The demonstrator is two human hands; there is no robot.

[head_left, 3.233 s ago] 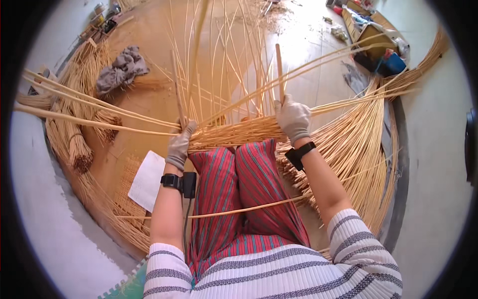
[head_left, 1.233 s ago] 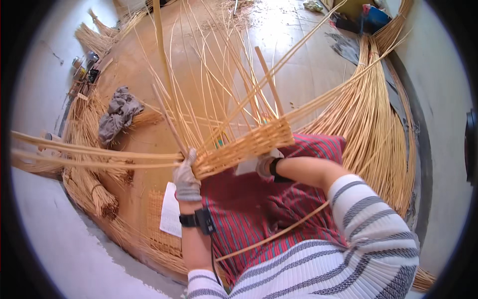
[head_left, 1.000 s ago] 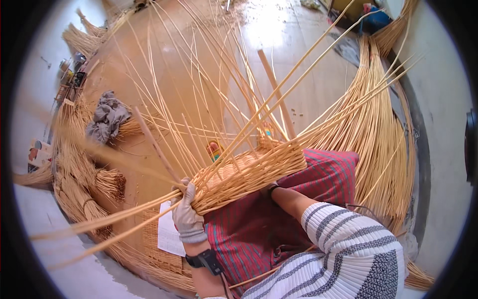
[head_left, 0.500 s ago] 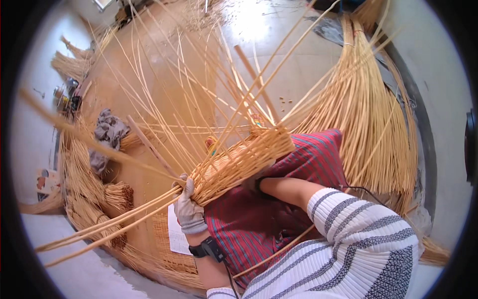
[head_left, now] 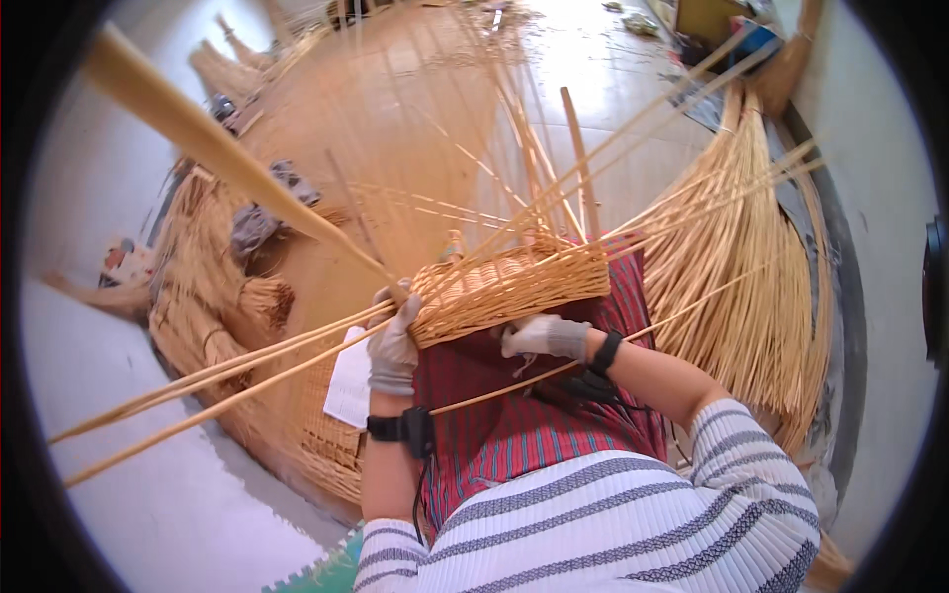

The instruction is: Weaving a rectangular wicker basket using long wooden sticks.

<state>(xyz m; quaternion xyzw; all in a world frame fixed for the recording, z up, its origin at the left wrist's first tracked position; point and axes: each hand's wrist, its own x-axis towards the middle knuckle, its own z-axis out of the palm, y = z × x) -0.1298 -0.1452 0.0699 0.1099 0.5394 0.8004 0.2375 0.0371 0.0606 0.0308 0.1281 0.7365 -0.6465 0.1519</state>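
A half-woven wicker basket [head_left: 514, 287] rests tilted on my lap, over a red striped cloth [head_left: 534, 425]. Long pale cane stakes [head_left: 474, 168] fan out from it, up and to the left. My left hand [head_left: 393, 341], in a grey glove with a black watch at the wrist, grips the basket's left corner where several canes [head_left: 227, 381] run out low to the left. My right hand [head_left: 544, 336], also gloved, presses against the underside of the basket's near wall.
Big sheaves of cane [head_left: 751, 267] lie on the floor to the right and bundles [head_left: 208, 306] to the left. A grey cloth [head_left: 257, 222] lies at the left, a white paper sheet [head_left: 348, 381] beside my left knee. Clutter sits at the far top right.
The basket has been turned and tipped on my lap. Its stakes swung from spread flat to pointing up and left. My right hand moved from the rim to under the near wall.
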